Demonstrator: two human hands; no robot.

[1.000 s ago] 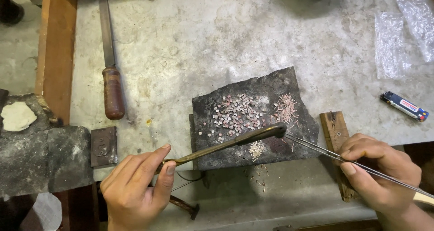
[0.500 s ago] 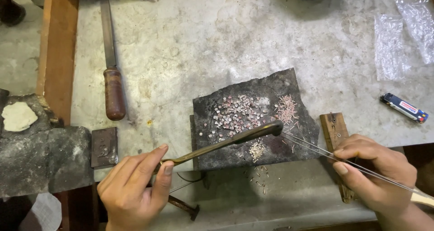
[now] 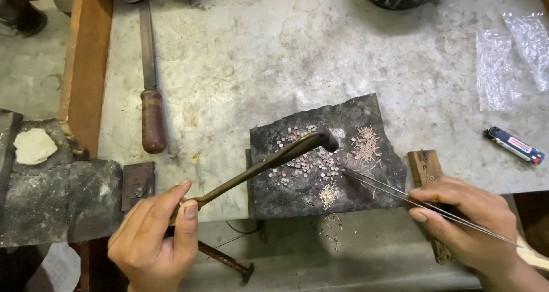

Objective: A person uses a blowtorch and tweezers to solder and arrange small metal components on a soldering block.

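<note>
So here the left hand is closed around the thin end of a curved brass blowpipe, thumb and fingers pinching it, with the bent tip hanging just over the dark soldering block. The right hand is pinched on a pair of long thin tweezers, points reaching in low over the block from the right.

On the block there's a scatter of tiny round beads under the pipe tip, a pile of short copper-coloured wire bits to the right, and a little pale heap near the front edge.

If I were doing this, I'd say keep the pipe tip steady above the beads and not touching them, and bring the tweezer points in flat so they nudge only 1 piece at a time. Those bits look light, they'd scatter easily. A few already lie off the front edge of the block.

Around it on the counter: a file with a wooden handle off to the left, a blue lighter on the right, clear plastic bags beyond it, and a small wooden block right by the right hand, which crowds the tweezers' angle a bit. A hammer sits just below the left hand.
</note>
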